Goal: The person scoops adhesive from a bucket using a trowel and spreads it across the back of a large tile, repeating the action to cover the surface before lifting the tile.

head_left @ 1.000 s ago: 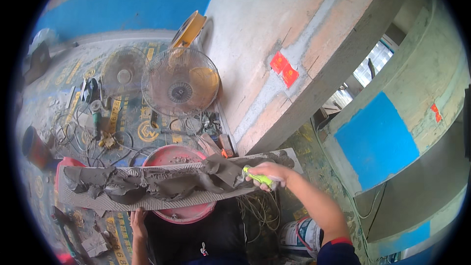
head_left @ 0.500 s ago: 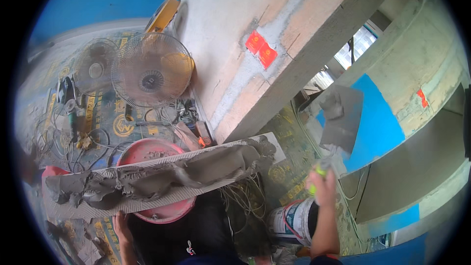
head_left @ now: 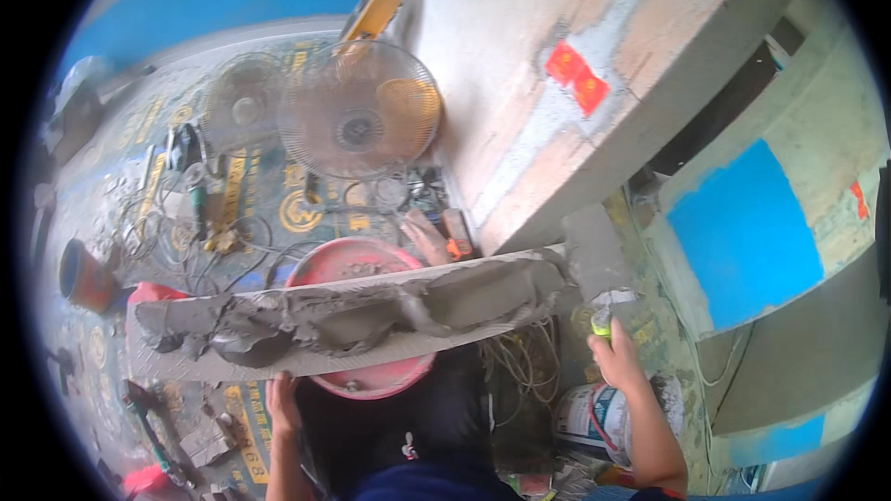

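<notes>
A long, narrow tile strip with a ridged surface lies across a pink-red basin. Thick, lumpy grey mortar covers most of its length. My left hand holds the strip's near edge, left of the basin; its fingers are partly hidden under the strip. In my right hand, closed round the yellow-green handle, is a trowel with a broad, flat, mortar-smeared blade. That blade is beside the strip's right end, at the end of the mortar; whether they touch I cannot tell.
Two fan grilles and a yellow round object stand by the wall. Cables and an angle grinder litter the covered floor. A white bucket stands below my right forearm; another bucket is at far left.
My right hand has brought the trowel from the right, beside the blue wall patch, over to the strip's right end. The view has shifted. My left hand stays at the strip's edge.
</notes>
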Demonstrator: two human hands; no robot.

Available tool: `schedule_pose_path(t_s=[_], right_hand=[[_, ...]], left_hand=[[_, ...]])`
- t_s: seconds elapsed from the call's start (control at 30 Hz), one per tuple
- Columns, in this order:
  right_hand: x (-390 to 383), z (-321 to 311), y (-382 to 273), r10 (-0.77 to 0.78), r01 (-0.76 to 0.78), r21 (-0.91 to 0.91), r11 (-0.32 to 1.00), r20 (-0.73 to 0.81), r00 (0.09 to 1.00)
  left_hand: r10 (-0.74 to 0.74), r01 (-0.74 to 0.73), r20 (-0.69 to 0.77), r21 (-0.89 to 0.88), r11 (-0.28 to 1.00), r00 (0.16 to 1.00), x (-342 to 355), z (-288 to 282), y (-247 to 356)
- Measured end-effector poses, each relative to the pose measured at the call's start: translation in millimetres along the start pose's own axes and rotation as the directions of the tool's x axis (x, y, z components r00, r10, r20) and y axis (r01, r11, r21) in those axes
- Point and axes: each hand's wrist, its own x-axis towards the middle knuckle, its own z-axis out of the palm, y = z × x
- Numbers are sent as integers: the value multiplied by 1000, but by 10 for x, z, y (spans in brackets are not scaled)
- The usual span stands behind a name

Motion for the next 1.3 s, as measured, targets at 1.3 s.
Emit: schedule_pose_path(t_s=[1.3], right_hand=[[577,-434,701,181,-101,-622,777,66,981]], left_hand=[[-157,139,-63,-232,963,986,84,58,-3]])
